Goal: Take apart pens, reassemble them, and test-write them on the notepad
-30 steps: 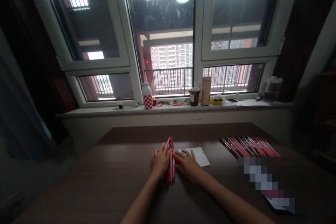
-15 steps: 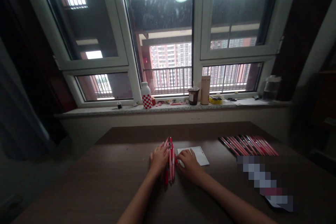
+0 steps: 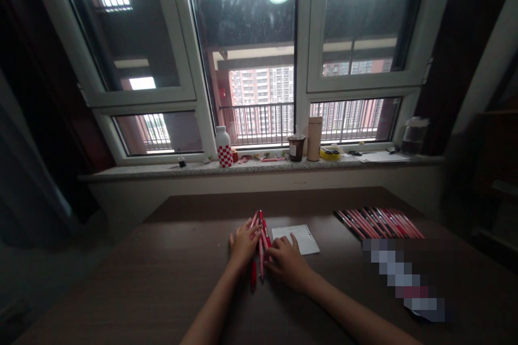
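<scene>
In the middle of the brown table lies a small bundle of red and pink pens (image 3: 261, 259), pointing away from me. My left hand (image 3: 243, 243) is curled over the left side of the bundle, with its fingers on the far part of the pens. My right hand (image 3: 289, 260) reaches in from the right, its thumb and fingers closed at the right side of the same bundle on a pen; one finger sticks out over the paper. The exact grip is partly hidden by the fingers. A white sheet of notepaper (image 3: 309, 242) lies just beyond my right hand.
A row of pink, red and black pens (image 3: 380, 223) lies side by side at the right, with a blurred-out object (image 3: 404, 280) nearer me. On the windowsill (image 3: 259, 168) stand a checked bottle (image 3: 224, 148), a cup (image 3: 297, 148), a tan flask (image 3: 314, 140) and yellow tape (image 3: 329, 154).
My right hand has shifted slightly left and nearer me, from beside the bundle onto its right-hand pens. The pens there have spread slightly. My left hand stays in place on the bundle.
</scene>
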Motion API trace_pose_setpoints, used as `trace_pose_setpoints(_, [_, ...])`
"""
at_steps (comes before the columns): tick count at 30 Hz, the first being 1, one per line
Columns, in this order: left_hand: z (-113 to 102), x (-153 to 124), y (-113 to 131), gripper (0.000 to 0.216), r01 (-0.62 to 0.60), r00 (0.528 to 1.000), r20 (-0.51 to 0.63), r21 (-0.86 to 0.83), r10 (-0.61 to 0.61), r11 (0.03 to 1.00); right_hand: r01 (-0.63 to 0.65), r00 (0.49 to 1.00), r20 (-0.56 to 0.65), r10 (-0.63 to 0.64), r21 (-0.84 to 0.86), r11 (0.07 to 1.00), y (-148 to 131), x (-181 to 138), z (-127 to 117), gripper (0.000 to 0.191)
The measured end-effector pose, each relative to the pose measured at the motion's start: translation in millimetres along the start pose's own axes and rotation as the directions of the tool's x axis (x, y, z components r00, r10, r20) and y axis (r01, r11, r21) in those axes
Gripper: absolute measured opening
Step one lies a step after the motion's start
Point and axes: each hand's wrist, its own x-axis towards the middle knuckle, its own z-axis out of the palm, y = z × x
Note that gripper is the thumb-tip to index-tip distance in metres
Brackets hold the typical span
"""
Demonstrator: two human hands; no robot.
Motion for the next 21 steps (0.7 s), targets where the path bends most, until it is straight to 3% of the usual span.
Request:
trace_pose_setpoints(8, [0.1, -1.9, 2.2, 0.031, -0.016, 1.0, -0.003, 0.03, 0.016, 0.999, -0.08, 0.993, -0.087, 0.083, 0.036, 0.996, 1.4, -0.4, -4.9, 0.008])
trace_pose_setpoints(15, [-1.5, -6.7, 15.4, 0.028, -0.088, 0.994, -0.051, 0.119, 0.094, 0.989, -0.126, 0.985, -0.105, 0.135, 0.08, 0.989, 22.7, -9.2, -22.7, 0.011])
trace_pose_setpoints(21, [6.9, -14.6, 43.5, 0.023, -0.268, 0.963, 0.022, 0.172, 0.268, 0.948, -0.214, 0.97, -0.108, 0.22, 0.065, 0.975, 48.0, -24.2, -33.1, 0.015])
